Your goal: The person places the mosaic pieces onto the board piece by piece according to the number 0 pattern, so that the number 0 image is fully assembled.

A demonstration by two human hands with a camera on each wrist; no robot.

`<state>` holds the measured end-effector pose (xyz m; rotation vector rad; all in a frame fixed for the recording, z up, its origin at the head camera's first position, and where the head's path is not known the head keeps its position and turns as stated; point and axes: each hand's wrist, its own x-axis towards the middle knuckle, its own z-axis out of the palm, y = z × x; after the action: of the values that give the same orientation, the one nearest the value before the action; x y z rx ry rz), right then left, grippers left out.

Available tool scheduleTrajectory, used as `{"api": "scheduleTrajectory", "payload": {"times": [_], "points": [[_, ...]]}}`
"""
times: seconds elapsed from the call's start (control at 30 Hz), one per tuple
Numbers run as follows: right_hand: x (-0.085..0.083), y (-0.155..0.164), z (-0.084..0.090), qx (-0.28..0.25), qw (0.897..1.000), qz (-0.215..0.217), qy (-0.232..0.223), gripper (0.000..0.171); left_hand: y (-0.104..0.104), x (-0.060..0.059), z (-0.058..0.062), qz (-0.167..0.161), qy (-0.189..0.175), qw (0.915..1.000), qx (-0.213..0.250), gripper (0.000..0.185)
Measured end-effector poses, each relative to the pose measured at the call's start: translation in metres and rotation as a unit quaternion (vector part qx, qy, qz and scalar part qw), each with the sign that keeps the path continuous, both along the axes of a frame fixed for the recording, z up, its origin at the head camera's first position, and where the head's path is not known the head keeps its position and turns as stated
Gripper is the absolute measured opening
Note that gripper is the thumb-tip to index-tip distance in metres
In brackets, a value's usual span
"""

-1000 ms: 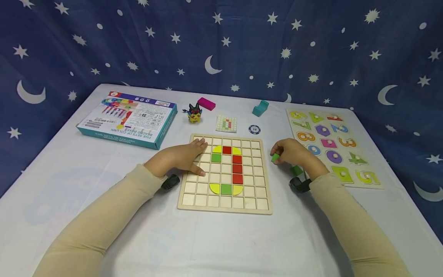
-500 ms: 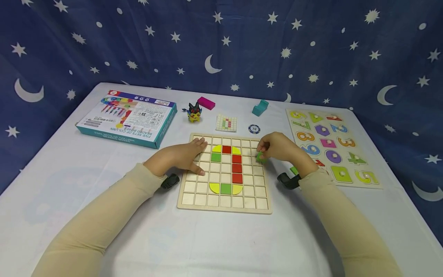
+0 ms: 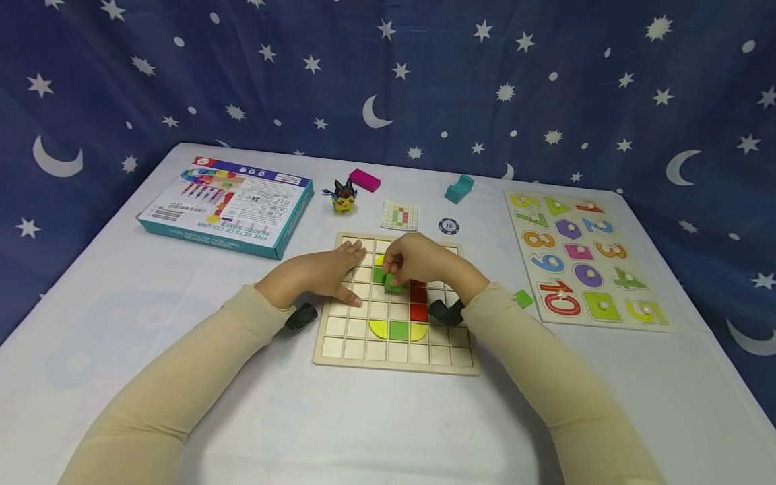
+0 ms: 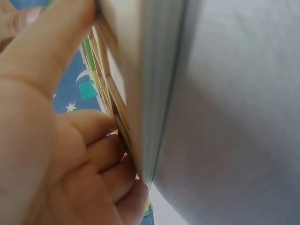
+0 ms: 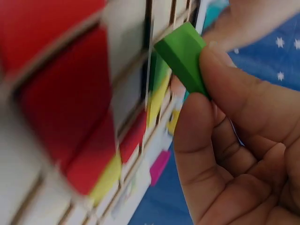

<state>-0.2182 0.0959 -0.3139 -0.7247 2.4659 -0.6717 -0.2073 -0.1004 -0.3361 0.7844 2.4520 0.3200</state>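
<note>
In the head view, a gridded wooden board (image 3: pixel 332 346) lies on the white table. My left hand (image 3: pixel 312 274) rests on its left side, thumb and fingers spread. Over the board's upper middle, my right hand (image 3: pixel 421 259) pinches a green square tile (image 5: pixel 182 55) between thumb and fingertip, as the right wrist view shows. Set in the grid are red tiles (image 3: pixel 418 312), rounded yellow tiles (image 3: pixel 378 329) and a green tile (image 3: pixel 398 331) near the bottom. Another green tile in the grid is partly covered by the held one. My right hand also hides part of the upper pattern.
A loose green tile (image 3: pixel 523 298) lies right of the board, beside a number puzzle (image 3: pixel 560 296). Behind the board are a pattern card (image 3: pixel 399 216), a poker chip (image 3: pixel 448 225), a toy figure (image 3: pixel 343 197), a teal block (image 3: pixel 459 188) and a pink block (image 3: pixel 365 180). A box (image 3: pixel 224 209) stands back left.
My right hand has carried the green tile leftward from beside the number puzzle to over the board's upper middle. The loose green tile is now uncovered. My left hand has stayed in place.
</note>
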Motion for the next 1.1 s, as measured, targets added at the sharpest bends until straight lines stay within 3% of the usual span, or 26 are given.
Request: {"api": "scheduleTrajectory", "payload": {"times": [0.2, 0.5, 0.7, 0.9, 1.1], "points": [[0.002, -0.019, -0.007, 0.01, 0.999, 0.044, -0.004, 0.01, 0.0, 0.0, 0.0, -0.003, 0.004, 1.0, 0.0, 0.099], [0.002, -0.026, -0.012, 0.042, 0.997, 0.057, -0.007, 0.009, -0.001, 0.002, 0.001, -0.008, 0.007, 0.9999, 0.004, 0.098], [0.003, -0.02, -0.01, 0.034, 0.997, 0.071, 0.01, 0.012, -0.001, 0.002, 0.002, -0.004, 0.003, 1.0, 0.003, 0.099], [0.001, 0.01, -0.001, 0.024, 0.999, 0.039, 0.018, 0.017, 0.001, 0.002, 0.001, 0.004, 0.002, 1.0, 0.001, 0.099], [0.0, 0.07, 0.007, 0.034, 0.999, -0.01, 0.013, 0.02, 0.002, 0.002, 0.001, 0.008, -0.006, 0.9999, 0.001, 0.098]]}}
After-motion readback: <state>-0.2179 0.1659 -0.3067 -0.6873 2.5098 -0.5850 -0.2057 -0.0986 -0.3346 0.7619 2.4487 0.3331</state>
